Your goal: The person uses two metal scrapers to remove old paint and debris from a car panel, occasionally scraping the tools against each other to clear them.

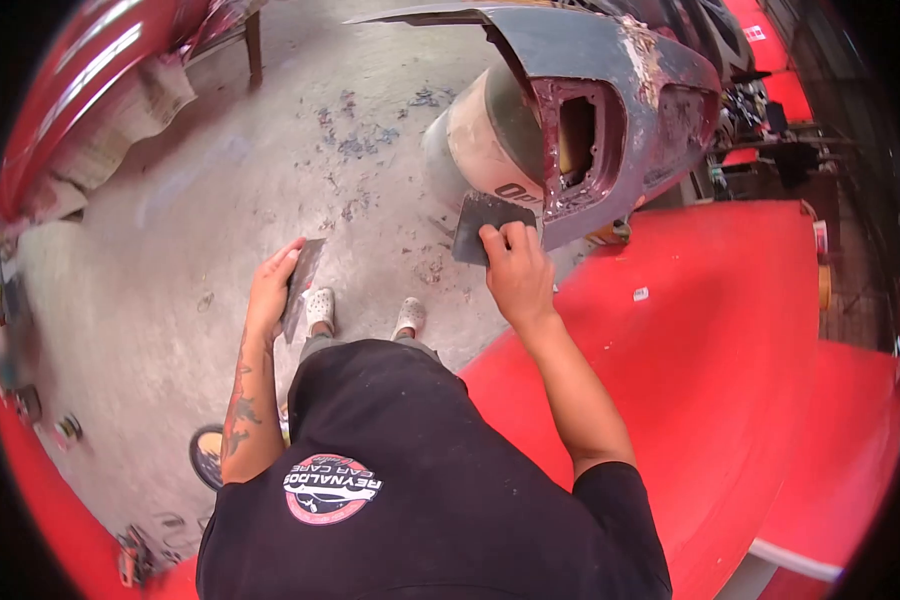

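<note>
My right hand is closed on the near edge of a dark, square, flat spreader, fingers on its face. The spreader overlaps the lower side of a white drum in this view. Just beyond it, a grey car body panel rests over the drum, with patches of worn paint and a rectangular opening. Lower on the left, my left hand grips a thin grey plate along its edge; the plate is tilted nearly edge-on to me.
A large red car panel spreads along my right side. Dark flakes litter the concrete floor ahead. At the upper left stands a red car body with masking paper. A round black-rimmed object lies near my left elbow.
</note>
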`<state>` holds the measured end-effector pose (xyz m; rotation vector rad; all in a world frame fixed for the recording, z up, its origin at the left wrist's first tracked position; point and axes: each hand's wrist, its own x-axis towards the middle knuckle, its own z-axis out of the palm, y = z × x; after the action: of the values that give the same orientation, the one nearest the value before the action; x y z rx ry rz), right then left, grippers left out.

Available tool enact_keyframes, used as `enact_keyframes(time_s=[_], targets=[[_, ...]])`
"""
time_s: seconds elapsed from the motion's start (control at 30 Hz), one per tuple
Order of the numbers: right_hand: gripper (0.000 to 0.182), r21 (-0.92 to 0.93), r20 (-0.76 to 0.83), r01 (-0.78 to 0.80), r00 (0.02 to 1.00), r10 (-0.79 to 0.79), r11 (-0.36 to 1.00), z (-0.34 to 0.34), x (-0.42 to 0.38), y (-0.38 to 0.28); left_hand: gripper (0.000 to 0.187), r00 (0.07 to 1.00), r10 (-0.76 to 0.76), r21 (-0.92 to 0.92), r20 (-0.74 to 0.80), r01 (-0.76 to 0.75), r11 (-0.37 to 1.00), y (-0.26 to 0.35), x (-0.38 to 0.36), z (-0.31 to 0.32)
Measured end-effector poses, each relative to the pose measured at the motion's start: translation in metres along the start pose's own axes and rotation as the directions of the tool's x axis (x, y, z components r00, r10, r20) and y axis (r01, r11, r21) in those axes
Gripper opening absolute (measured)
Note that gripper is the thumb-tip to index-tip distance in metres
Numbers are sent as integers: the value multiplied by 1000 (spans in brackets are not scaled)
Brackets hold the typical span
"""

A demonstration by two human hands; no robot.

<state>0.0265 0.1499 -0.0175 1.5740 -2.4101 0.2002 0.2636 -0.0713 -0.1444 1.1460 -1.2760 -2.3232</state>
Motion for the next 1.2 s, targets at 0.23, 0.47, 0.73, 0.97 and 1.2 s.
enact_keyframes(time_s=[0.23, 0.47, 0.73, 0.97, 1.2], targets=[[28, -149, 53, -99, 993, 108, 984, -4, 14, -8, 36, 995, -79, 92, 60, 73, 993, 19, 11, -36], [27, -167, 85, -111, 988, 126, 980, -3, 11, -11, 36, 994, -100, 155, 48, 92, 984, 25, 8, -31], [30, -65, -45, -170, 985, 167, 983, -5, 17, -5, 36, 995, -101, 184, 4, 98, 978, 22, 2, -29], [24, 17, -148, -206, 967, 206, 978, -4, 20, 2, 36, 996, -85, 222, 3, 82, 972, 19, 5, -20], [18, -7, -41, -217, 975, 216, 976, 0, 0, 4, 36, 995, -95, 231, 5, 91, 969, 18, 0, -2]])
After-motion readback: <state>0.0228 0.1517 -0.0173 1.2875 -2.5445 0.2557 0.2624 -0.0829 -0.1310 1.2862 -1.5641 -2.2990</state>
